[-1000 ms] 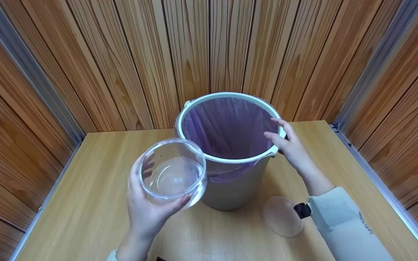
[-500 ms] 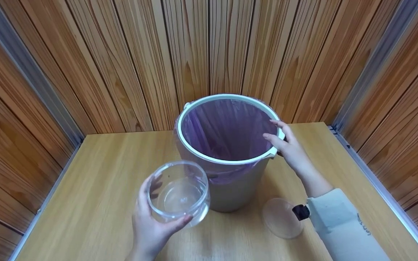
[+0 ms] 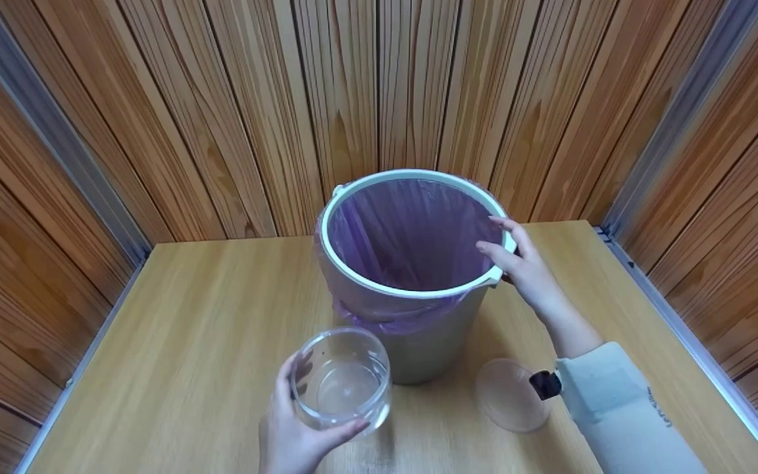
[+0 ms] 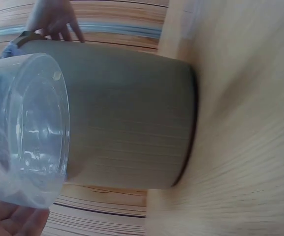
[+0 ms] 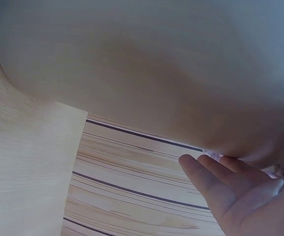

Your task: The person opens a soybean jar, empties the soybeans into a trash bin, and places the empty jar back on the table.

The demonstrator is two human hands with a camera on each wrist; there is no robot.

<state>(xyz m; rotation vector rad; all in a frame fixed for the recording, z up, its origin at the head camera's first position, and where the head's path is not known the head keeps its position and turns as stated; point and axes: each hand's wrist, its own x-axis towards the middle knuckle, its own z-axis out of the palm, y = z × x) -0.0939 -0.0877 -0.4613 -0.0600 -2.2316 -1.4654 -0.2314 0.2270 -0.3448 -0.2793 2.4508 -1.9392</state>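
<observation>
My left hand (image 3: 303, 428) holds a clear round plastic tub (image 3: 343, 385) by its side, thumb at the front and fingers round the left. The tub is off the table, its mouth up and slightly tilted; whether it holds clear liquid I cannot tell. Behind it stands a grey trash can (image 3: 431, 349) with a pale rim and a purple bag (image 3: 412, 224) lining it. My right hand (image 3: 530, 266) grips the can's right rim, with the thumb and a fingertip over the edge. In the right wrist view, other fingers (image 5: 205, 182) extend by the can's outer wall.
A translucent round lid (image 3: 510, 395) lies flat on the wooden table (image 3: 208, 316), right of the can and beneath my right wrist. Wood-panelled walls (image 3: 412, 79) close off the back and both sides, with metal strips along the edges.
My left hand has lowered the tub toward the table's front and moved it slightly right. My right hand keeps its place on the can's rim. The lid has not moved.
</observation>
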